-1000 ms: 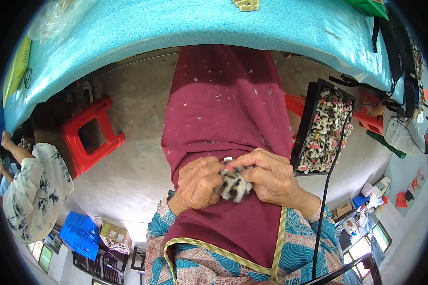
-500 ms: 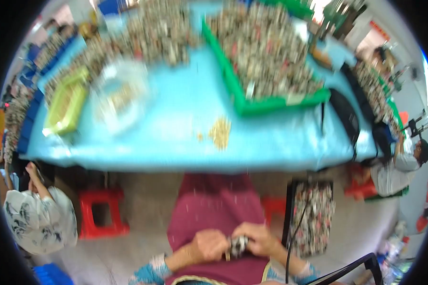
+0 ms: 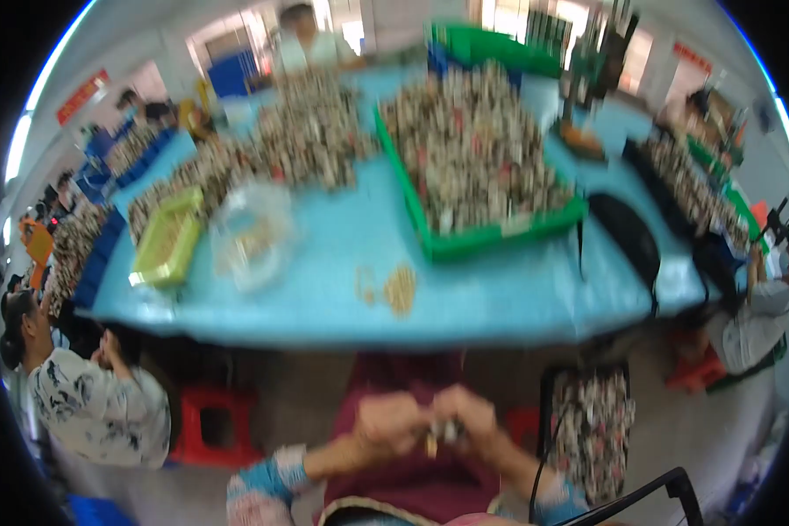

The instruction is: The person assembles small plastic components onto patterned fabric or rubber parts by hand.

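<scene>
- Hands: left hand [image 3: 386,422] and right hand [image 3: 469,414] pressed together over lap, pinching small blurred part [image 3: 443,431].
- Blue table [image 3: 508,294]; green tray [image 3: 500,235], heaped mottled pieces.

Workshop: workers around parts-heaped blue table [image 3: 500,298].
</scene>
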